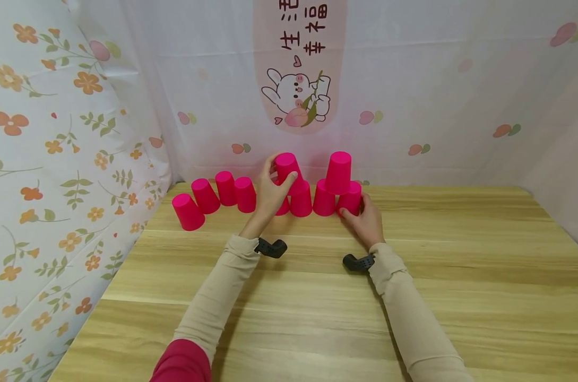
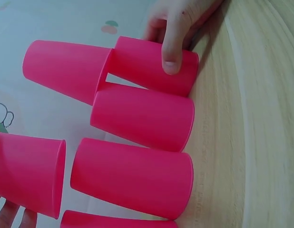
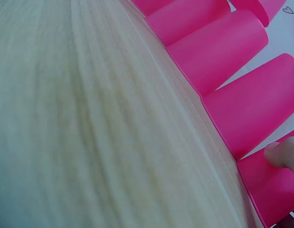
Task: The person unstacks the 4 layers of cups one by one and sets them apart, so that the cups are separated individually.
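The left-wrist view crops the left fingers (image 2: pixel 6 214) and a pink cup (image 2: pixel 118 221), probably the row's last.

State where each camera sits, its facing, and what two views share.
Head: faces forward and down from the head at tapered pink cups on a wood-grain table; left hand, right hand, beige-sleeved forearms show.
Left wrist: sits there, facing the cups, image turned sideways; left fingers show lower left, right hand top.
Right wrist: sits there, looking along the cups; right thumb shows at right.
Both wrist views: right thumb on the end cup.
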The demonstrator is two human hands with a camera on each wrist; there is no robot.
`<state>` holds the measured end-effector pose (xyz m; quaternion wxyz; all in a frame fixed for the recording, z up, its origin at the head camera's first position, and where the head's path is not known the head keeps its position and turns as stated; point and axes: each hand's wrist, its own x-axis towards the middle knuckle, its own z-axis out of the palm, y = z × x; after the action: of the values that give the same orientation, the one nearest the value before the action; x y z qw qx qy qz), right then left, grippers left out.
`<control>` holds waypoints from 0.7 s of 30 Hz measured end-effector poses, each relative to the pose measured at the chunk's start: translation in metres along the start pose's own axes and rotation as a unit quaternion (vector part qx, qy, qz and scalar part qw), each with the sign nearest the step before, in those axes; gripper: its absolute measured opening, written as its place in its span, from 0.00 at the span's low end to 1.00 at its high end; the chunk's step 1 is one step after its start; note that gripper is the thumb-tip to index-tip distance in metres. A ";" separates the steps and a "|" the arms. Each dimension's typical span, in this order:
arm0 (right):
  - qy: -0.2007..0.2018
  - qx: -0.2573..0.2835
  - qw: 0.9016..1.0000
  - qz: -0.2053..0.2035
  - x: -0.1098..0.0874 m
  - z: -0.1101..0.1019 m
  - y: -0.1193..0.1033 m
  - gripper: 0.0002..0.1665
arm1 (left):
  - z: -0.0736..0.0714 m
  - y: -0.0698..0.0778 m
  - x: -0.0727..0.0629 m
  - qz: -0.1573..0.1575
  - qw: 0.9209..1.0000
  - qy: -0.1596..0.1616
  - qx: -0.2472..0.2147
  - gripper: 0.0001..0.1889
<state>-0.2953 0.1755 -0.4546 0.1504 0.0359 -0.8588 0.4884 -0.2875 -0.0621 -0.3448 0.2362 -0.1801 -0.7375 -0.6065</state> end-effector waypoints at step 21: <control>0.014 -0.003 1.000 -0.022 0.003 0.002 0.005 0.33 | -0.014 0.010 -0.012 0.001 1.000 0.024 0.020 0.27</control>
<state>-0.2993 0.1770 -0.4588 0.1737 0.0475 -0.8568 0.4831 -0.2708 -0.0734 -0.3415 0.2579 -0.1617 -0.7436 -0.5953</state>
